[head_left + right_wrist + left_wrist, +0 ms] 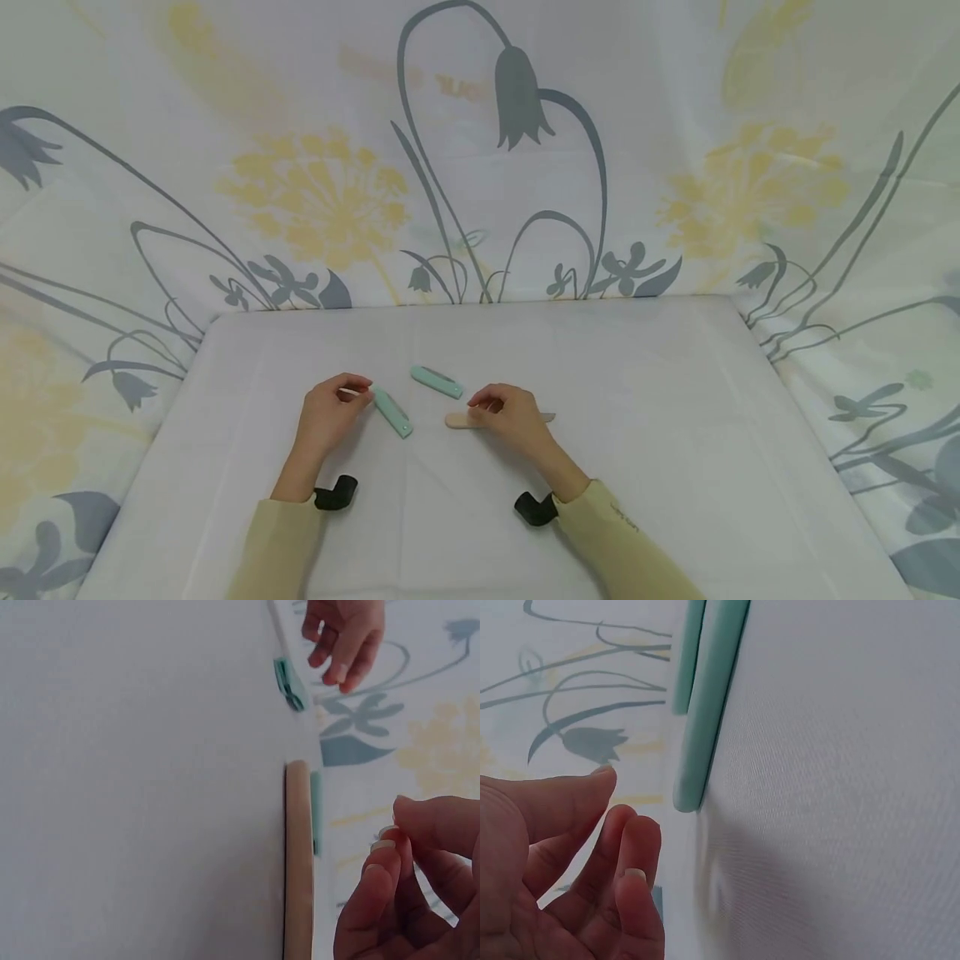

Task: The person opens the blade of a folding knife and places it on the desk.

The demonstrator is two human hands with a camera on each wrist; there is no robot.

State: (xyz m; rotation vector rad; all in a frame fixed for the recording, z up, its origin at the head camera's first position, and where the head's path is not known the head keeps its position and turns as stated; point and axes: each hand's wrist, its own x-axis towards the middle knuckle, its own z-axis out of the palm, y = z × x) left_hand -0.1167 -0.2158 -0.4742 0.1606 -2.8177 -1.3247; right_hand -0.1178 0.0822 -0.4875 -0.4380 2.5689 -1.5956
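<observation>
Two mint-green folding knives lie folded on the white table. The nearer folding knife point(393, 414) has its rounded end beside my left hand point(330, 412). In the left wrist view that hand's loosely bent fingers hold nothing and stand apart from the green handle point(705, 727). The farther folding knife point(437, 382) lies between my hands. My right hand point(513, 415) hovers over a knife with a beige handle point(459, 421); its middle is hidden and a grey blade tip point(549, 417) shows beyond. The right wrist view shows loosely curled fingers point(375, 877) apart from the beige handle point(298, 862).
The table point(637, 358) has a white cloth. Flower-patterned fabric point(480, 183) rises behind it and along both sides. A black wrist device point(336, 493) sits at the left cuff and another black device point(535, 509) at the right.
</observation>
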